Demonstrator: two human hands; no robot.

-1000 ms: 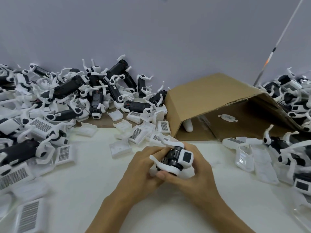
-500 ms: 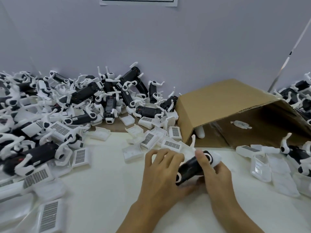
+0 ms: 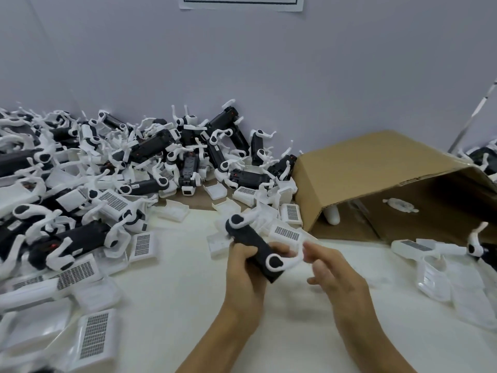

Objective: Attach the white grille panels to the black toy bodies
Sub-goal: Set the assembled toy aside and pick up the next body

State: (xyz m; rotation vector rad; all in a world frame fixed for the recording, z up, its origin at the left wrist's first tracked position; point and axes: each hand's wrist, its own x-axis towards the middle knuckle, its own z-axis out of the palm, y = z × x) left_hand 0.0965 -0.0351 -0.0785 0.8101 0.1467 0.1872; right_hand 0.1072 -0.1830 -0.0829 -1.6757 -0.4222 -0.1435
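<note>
Above the white table [image 3: 188, 305] | left hand [image 3: 243, 275] grips black toy body [image 3: 254, 244] | right hand [image 3: 336, 273] loose, empty

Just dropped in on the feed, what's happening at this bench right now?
A person is assembling toys. The left hand grips one black toy body above the table; the right hand hovers beside it, fingers loose, holding nothing. Loose white grille panels lie just behind, with a pile of bodies at left and a tipped cardboard box at right.
</note>
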